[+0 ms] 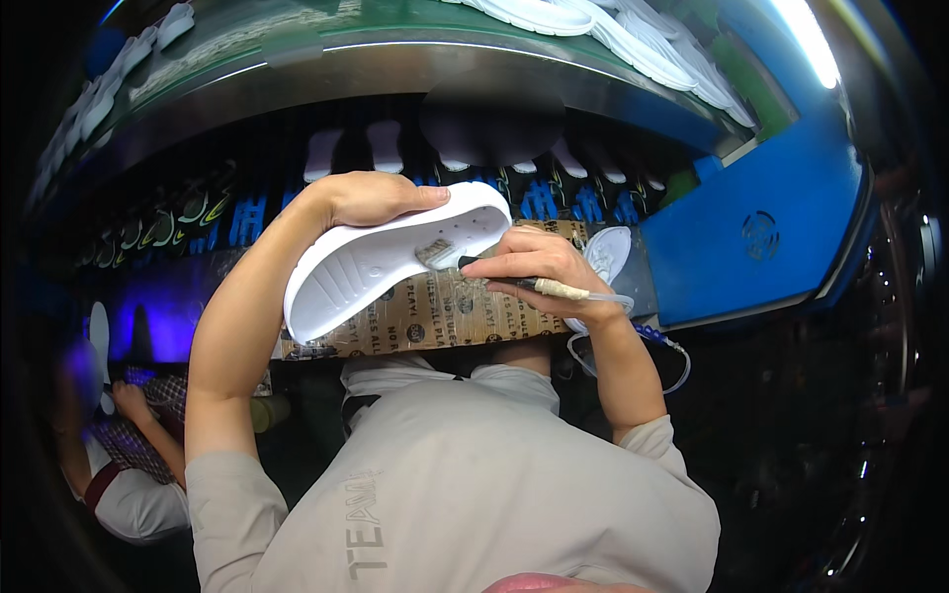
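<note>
My left hand (368,198) grips a white shoe sole (381,259) from above, tilted with its inner side toward me. In my right hand (534,262) is a small brush (465,259) with a dark ferrule and pale handle. Its bristles rest on the sole's inner face near the upper end. Both hands hover over a printed brown cardboard sheet (445,316) on the work surface.
A conveyor carries dark shoe uppers (539,203) with blue marks and white soles (386,143) behind the cardboard. More white soles (603,25) lie on an upper green shelf. A blue panel (761,237) stands at right. Another person (129,445) works at lower left.
</note>
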`<state>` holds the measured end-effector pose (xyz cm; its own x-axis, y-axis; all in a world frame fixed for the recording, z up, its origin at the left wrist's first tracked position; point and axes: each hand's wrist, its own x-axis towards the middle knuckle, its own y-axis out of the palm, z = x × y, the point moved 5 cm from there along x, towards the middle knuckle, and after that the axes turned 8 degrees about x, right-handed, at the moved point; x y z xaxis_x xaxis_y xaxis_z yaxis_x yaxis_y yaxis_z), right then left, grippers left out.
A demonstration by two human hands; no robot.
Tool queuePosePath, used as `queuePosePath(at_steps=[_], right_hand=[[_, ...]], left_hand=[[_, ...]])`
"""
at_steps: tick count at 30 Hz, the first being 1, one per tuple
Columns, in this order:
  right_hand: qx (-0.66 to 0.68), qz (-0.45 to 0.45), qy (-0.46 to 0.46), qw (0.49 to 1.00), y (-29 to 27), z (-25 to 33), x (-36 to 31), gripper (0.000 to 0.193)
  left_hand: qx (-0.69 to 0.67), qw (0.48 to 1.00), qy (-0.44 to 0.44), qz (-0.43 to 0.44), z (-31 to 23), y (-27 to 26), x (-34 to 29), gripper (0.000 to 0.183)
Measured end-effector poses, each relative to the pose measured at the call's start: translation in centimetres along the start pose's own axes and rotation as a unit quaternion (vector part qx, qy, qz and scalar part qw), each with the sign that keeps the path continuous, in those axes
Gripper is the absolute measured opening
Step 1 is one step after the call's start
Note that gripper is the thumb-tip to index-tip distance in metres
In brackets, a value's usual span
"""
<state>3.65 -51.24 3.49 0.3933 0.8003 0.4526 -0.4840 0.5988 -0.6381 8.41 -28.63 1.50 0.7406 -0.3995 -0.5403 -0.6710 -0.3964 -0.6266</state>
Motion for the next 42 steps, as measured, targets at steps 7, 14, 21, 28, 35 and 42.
queuePosePath(at_steps=[7,14,21,28,35,42], right_hand=[[-0.034,-0.003,0.035,0.999,-1.5,-0.5,-0.1,0.034],[-0.084,-0.048,0.026,0.995,-2.5,-0.7,-0.7,0.037],[0.081,-0.180,0.018,0.980,-4.7,0.5,-1.5,0.028],[0.089,-0.201,0.072,0.973,-3.9,0.1,-4.3,0.033],[0.142,-0.212,0.139,0.957,-2.0,-1.2,-8.9,0.028],[0.190,-0.218,0.199,0.936,-0.2,-2.5,-11.5,0.030]], left_hand=[[-0.055,0.998,0.000,-0.013,2.3,0.2,-0.4,0.080],[-0.176,0.984,0.012,-0.008,3.2,0.5,-0.6,0.074],[-0.427,0.825,0.287,-0.235,-2.5,-10.1,-3.7,0.059],[-0.198,0.685,-0.058,-0.699,8.0,-25.7,-6.0,0.055],[0.181,0.526,-0.574,-0.600,35.5,-33.6,-23.2,0.093],[0.279,0.607,-0.476,-0.572,45.3,-34.2,-33.9,0.089]])
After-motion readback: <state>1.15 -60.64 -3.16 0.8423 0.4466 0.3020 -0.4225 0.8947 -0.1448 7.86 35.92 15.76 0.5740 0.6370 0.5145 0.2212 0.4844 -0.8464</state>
